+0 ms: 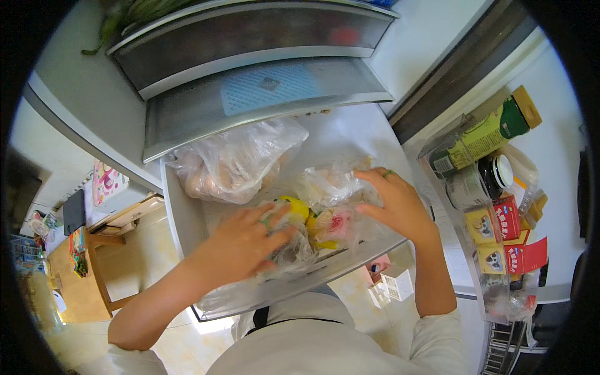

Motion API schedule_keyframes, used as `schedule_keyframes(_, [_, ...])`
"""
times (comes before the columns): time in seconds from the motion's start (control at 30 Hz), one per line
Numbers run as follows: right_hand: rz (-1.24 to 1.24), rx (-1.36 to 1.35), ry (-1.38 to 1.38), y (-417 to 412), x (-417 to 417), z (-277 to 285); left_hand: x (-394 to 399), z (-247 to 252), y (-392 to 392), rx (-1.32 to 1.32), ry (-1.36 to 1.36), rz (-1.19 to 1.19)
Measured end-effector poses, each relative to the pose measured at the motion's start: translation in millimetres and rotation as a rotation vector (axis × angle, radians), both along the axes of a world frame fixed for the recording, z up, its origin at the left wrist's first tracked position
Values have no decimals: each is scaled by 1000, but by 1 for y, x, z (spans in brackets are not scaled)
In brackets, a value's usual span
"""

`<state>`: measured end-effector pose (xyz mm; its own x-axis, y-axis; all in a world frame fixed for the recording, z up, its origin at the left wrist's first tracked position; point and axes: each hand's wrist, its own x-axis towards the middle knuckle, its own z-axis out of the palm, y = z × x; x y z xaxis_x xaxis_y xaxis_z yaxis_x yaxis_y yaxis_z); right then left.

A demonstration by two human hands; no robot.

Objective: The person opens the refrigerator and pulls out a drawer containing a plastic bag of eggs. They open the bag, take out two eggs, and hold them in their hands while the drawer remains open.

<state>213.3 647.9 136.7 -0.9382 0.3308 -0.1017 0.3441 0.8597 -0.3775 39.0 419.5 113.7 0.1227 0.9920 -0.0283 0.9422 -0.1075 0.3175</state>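
Note:
A pulled-out refrigerator drawer lies before me, holding several plastic bags. My left hand, slightly blurred, rests with spread fingers over a crumpled clear bag near the drawer's front. At the right side my right hand reaches in, thumb and fingers apart, at the edge of a clear plastic bag with pale contents. Between the hands sits a yellow package, partly covered. Close by is a bag with a pink-red item. A larger bag of round, egg-like things fills the back left.
Above the drawer are a glass shelf and another drawer. The open door's rack at right holds a green bottle, a white-lidded jar and small boxes. A wooden table stands at left.

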Motion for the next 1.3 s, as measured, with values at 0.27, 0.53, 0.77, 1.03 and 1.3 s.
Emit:
schedule_keyframes(0.27, [-256, -212, 123, -16, 67, -8, 21, -36, 26, -288, 132, -75])
schedule_keyframes(0.53, [-240, -1074, 766, -43, 130, -47, 9, -32, 19, -329, 181, 48])
schedule_keyframes(0.77, [-685, -1429, -57, -90, 122, -148, 13, -19, 23, -225, 163, -25])
schedule_keyframes(1.03, [-818, -1777, 434, -138, 69, -197, 59, 32, -8, -215, -87, -158])
schedule_keyframes(1.3, [-954, -1645, 415, -140, 55, -191, 55, 8, -21, -31, 102, -240])
